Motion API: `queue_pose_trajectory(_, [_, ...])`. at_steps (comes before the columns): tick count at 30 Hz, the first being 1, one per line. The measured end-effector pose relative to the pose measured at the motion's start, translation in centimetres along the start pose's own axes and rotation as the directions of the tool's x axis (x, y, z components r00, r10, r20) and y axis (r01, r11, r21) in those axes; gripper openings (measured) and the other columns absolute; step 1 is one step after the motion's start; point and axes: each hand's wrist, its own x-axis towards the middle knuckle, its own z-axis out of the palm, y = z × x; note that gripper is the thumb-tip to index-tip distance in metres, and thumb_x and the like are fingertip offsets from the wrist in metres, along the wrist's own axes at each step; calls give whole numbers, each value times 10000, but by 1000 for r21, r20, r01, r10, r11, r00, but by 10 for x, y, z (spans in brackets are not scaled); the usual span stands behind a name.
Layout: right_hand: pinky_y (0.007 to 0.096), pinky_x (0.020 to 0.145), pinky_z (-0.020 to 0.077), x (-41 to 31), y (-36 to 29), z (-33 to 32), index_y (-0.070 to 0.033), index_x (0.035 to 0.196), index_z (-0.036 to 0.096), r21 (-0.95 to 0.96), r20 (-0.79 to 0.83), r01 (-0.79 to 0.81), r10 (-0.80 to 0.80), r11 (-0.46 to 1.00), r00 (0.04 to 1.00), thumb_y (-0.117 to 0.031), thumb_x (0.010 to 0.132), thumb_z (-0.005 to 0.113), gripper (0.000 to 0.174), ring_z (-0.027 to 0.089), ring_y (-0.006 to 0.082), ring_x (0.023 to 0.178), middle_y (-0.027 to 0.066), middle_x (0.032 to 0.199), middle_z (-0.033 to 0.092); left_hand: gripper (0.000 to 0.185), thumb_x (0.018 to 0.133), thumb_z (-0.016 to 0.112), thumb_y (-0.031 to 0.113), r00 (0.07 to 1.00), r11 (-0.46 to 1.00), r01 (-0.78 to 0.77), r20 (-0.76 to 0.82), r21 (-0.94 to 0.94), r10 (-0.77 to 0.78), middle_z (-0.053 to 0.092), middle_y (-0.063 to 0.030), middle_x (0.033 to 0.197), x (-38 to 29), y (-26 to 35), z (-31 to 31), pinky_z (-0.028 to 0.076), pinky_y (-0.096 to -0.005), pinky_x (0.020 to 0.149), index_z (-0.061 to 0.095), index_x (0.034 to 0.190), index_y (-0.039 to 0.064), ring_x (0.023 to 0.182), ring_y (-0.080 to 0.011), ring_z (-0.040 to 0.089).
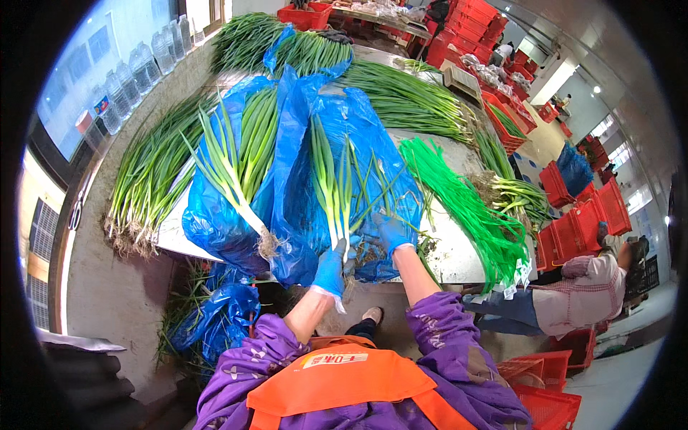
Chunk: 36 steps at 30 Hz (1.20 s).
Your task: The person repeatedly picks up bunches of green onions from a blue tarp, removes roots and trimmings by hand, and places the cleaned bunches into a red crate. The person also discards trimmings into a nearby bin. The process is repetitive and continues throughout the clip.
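My left hand (330, 271), in a blue glove, is closed around the white lower stems of a few green onions (332, 188), whose leaves point away from me. Close by on the right, my right hand (388, 232), gloved too, has its fingers spread over loose thin leaves; whether it pinches one cannot be told. Both are above a blue plastic bag (355, 118) spread on the metal table (185, 236). Left of them, more green onions (242, 172) lie on blue plastic, one thick stalk with its roots towards me. Green mesh bags (462, 209) with white tags lie at right.
Heaps of green onions (153, 172) lie at left, and others (403, 97) at the back. Scissors (77, 210) and plastic bottles (137, 67) are along the left ledge. A person (575, 293) is at right near red crates (586, 220). Blue plastic (226, 317) hangs below the table.
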Motion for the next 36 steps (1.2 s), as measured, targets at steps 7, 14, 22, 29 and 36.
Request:
queue_pose_trajectory(7, [369, 749, 540, -40, 9, 69, -44, 1166, 564, 195, 310, -166, 100, 967, 946, -348, 855, 624, 439, 644, 244, 850, 128, 1057, 646, 237, 926, 516, 235, 994, 931, -29, -90, 364, 67, 558, -13, 627, -20, -15, -4, 320, -220, 383, 644, 1006, 52, 420, -74, 415])
queue_pose_trajectory(14, [391, 705, 520, -29, 20, 72, -11, 1027, 580, -497, -18, 145, -177, 855, 984, -259, 733, 759, 424, 640, 266, 780, 137, 872, 651, 275, 870, 535, 174, 942, 479, -191, 22, 857, 335, 628, -195, 742, 9, -45, -52, 474, -426, 537, 520, 1084, 1, 599, -338, 609])
queue_pose_trajectory(22, [465, 721, 475, -4, -19, 85, 27, 969, 625, -996, 82, 91, -390, 4, 917, -348, 730, 715, 453, 620, 406, 807, 243, 826, 638, 407, 855, 469, 104, 880, 134, -207, 125, 969, 458, 606, -274, 812, 5, -45, -43, 454, -500, 612, 423, 1248, 11, 721, -438, 595])
queue_pose_trajectory(29, [314, 449, 418, 19, -10, 63, 10, 777, 619, -699, 40, 275, -348, 660, 937, -227, 793, 691, 247, 529, 147, 490, 74, 605, 575, 313, 884, 478, 133, 882, 395, -304, 99, 867, 461, 623, -167, 799, 2, -37, -35, 441, -411, 529, 464, 1166, -4, 603, -303, 583])
queue_pose_trajectory(36, [260, 370, 356, 35, -37, 34, -22, 757, 539, 21, -136, 288, -282, 957, 950, -185, 857, 622, 208, 461, 127, 423, 65, 588, 534, 238, 948, 440, 162, 979, 966, 39, 203, -254, 14, 516, 21, 788, -16, 12, -15, 312, -193, 459, 482, 1149, 42, 518, -41, 383])
